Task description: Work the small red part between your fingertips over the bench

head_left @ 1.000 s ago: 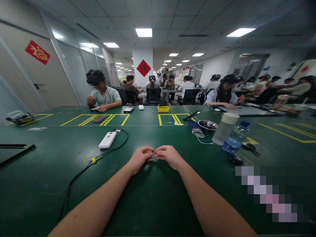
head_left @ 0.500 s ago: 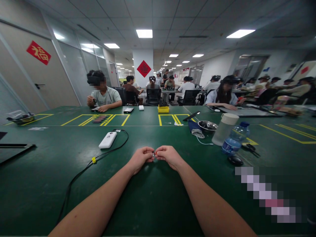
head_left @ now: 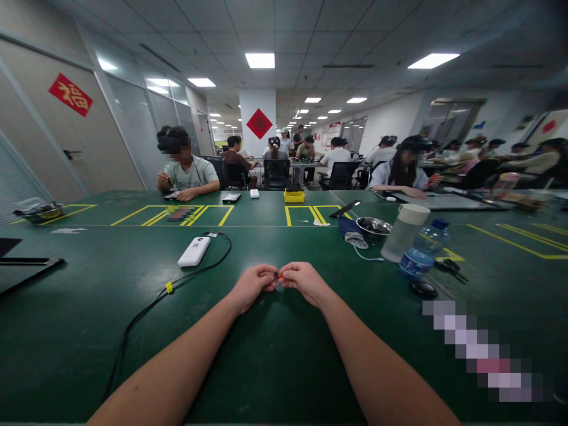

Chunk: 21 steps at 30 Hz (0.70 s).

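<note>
My left hand (head_left: 256,285) and my right hand (head_left: 305,281) meet over the middle of the green table (head_left: 266,367), fingertips almost touching. Between them is a small red and dark piece (head_left: 277,276), too tiny to name. The left thumb and fingers pinch it from one side. An orange-red bit (head_left: 281,274) shows at the tips of the right thumb and forefinger, which are also closed. Whether the two bits are one thing or two cannot be made out. Most of both is covered by the fingers.
A white power bank (head_left: 194,251) with a black cable (head_left: 146,306) lies to the left. On the right stand a frosted bottle (head_left: 403,234), a water bottle (head_left: 423,251), a metal bowl (head_left: 373,227) and a black mouse (head_left: 423,289). People (head_left: 190,171) sit across the table.
Both hands stay in place. The piece between the fingertips looked silvery and shows red now, as if turned slightly.
</note>
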Available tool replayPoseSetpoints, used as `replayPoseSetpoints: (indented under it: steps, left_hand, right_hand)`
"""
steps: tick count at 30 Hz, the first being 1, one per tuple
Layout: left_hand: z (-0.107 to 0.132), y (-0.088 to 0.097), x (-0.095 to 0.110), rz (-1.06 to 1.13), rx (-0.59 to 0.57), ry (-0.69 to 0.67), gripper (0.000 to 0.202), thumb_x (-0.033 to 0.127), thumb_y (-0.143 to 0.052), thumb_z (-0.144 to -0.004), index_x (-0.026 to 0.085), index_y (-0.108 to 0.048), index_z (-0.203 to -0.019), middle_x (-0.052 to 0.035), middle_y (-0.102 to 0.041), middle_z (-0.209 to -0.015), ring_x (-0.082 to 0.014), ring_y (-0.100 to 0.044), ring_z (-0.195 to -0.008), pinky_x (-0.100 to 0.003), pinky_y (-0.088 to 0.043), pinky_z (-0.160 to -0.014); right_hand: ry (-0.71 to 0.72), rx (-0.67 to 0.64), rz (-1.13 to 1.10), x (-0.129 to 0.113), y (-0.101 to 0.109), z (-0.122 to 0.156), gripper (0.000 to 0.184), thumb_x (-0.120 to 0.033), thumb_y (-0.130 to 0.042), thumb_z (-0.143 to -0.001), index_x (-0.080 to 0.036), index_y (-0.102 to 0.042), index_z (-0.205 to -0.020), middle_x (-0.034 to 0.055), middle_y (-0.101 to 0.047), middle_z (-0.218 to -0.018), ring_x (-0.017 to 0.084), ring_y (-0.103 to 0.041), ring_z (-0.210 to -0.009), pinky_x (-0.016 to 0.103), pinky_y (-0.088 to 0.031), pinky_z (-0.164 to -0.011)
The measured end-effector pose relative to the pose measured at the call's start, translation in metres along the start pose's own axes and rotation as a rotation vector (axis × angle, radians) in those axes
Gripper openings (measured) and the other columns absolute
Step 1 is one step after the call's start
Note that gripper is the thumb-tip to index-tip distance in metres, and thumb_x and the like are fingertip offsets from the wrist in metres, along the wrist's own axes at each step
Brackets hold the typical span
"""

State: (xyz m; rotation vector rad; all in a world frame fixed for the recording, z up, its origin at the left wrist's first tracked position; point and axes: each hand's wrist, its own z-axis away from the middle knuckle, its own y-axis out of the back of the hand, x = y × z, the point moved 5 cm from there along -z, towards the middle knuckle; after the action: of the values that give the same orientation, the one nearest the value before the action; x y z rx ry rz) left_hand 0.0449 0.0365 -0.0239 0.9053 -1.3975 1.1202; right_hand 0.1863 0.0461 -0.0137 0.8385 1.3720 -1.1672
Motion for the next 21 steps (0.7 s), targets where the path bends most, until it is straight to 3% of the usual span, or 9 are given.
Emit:
replayPoseSetpoints:
  steps: [7, 21]
  left_hand:
    - [0.0006, 0.0014, 0.0010, 0.010, 0.022, -0.024, 0.022, 0.020, -0.064, -0.074, 0.015, -0.062, -0.095, -0.0043, -0.065, -0.078, -0.0094, -0.059, -0.063, -0.020, -0.047, -0.060]
    - [-0.0013, 0.0014, -0.0006, 0.014, -0.012, -0.038, 0.027, 0.013, -0.064, -0.071, 0.014, -0.060, -0.098, -0.0052, -0.065, -0.084, -0.0106, -0.061, -0.069, -0.020, -0.046, -0.061]
  right_hand:
    - [0.014, 0.010, 0.008, 0.0001, 0.0018, -0.0012, 0.013, -0.005, -0.061, -0.062, -0.011, -0.064, -0.073, 0.0059, -0.068, -0.070, 0.012, -0.064, -0.060, 0.025, -0.053, -0.064]
    - [0.017, -0.002, 0.006, -0.0006, 0.0009, -0.0003, 0.012, -0.009, -0.066, -0.061, -0.011, -0.064, -0.073, 0.0057, -0.068, -0.072, 0.012, -0.064, -0.063, 0.025, -0.053, -0.065]
